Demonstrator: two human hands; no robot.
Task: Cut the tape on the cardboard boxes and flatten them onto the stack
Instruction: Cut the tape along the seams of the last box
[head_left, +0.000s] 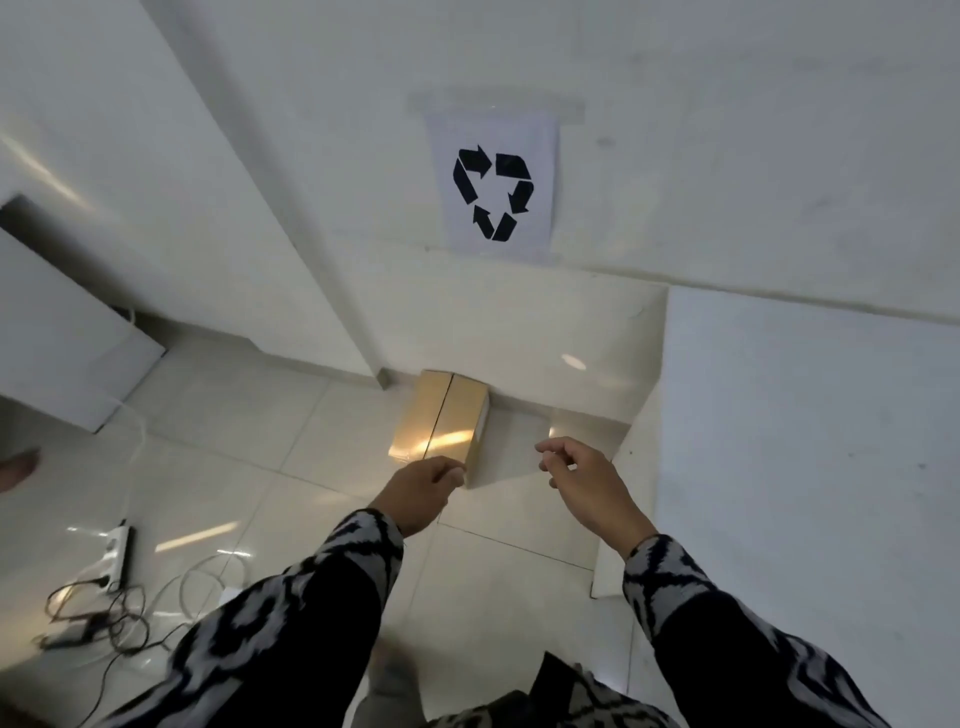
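- Cardboard box (441, 415) sits on the floor (311, 467) against the base of the far wall, below the recycling sign (493, 192). Flaps closed; glossy tape across the top, seam running near to far.
- My left hand (423, 491) is at the near edge of the box, fingers curled over it; whether they truly grip the edge, I cannot tell.
- My right hand (576, 470) hovers just right of the box, fingers loosely curled, holding nothing.
- No cutter visible in either hand. No flattened stack visible either.
- Risk: tape looks intact, so pulling flaps bare-handed may tear the cardboard rather than the tape.
- Risk: a one-sided lift by the near edge could tip the box.
- Risk: power strip (117, 556) and loose cables (104, 618) lie near left; stepping back could snag them.
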